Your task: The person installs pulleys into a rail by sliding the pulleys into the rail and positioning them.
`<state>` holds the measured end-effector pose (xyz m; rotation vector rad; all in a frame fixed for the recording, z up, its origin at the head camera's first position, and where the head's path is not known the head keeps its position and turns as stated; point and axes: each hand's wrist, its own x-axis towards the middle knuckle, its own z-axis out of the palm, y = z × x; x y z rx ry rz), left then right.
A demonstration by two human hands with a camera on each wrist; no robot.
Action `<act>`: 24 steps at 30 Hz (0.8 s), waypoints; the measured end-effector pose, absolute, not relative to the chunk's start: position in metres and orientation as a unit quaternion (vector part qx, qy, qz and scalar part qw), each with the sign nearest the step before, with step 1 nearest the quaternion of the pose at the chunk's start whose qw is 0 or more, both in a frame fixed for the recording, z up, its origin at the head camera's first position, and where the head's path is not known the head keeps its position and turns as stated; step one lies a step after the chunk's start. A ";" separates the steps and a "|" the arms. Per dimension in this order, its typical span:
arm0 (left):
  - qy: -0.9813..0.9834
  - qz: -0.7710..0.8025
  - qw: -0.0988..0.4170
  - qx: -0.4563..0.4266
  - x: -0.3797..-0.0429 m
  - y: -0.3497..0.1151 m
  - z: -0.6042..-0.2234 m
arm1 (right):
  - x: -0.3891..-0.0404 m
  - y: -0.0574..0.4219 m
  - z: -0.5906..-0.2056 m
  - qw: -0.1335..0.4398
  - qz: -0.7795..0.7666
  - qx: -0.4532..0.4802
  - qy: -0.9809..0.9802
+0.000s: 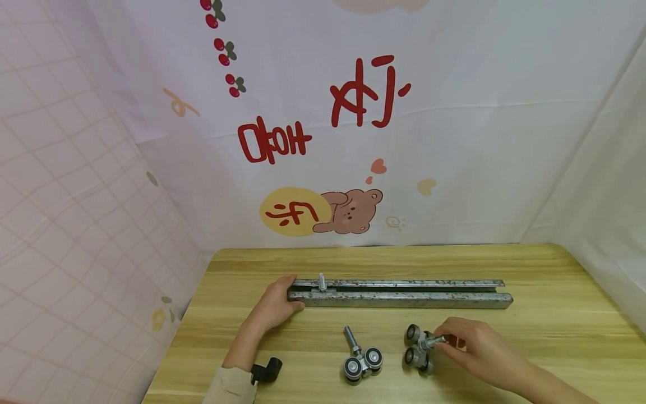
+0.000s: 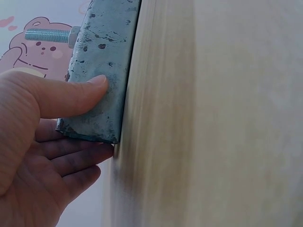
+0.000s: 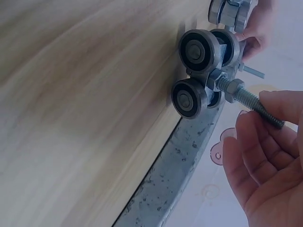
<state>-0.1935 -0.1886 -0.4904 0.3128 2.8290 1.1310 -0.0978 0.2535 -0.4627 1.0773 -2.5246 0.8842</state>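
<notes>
A slotted steel track (image 1: 404, 301), speckled with rust, lies across the table. My left hand (image 1: 274, 304) grips its left end, with the thumb (image 2: 80, 97) on the front face and the other fingers at the end and far side. Close to that hand, a threaded bolt (image 1: 322, 282) with a nut sticks up from the slot; whatever it is fixed to is hidden inside. My right hand (image 1: 474, 349) pinches the threaded stem of a roller carriage (image 3: 199, 71). That carriage has several black-and-silver wheels and a nut on its stem, which points toward the hand.
A second roller carriage (image 1: 362, 363) lies on the wooden table (image 1: 227, 269) between my hands, its stem pointing up and left. A black strap mount (image 1: 267, 371) sits at my left wrist. Printed cloth (image 1: 454, 140) hangs behind the table and along both sides.
</notes>
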 end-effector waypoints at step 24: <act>0.925 0.362 0.044 0.105 -0.193 -0.191 -0.492 | -0.107 0.225 -0.474 0.175 0.340 0.408 -0.829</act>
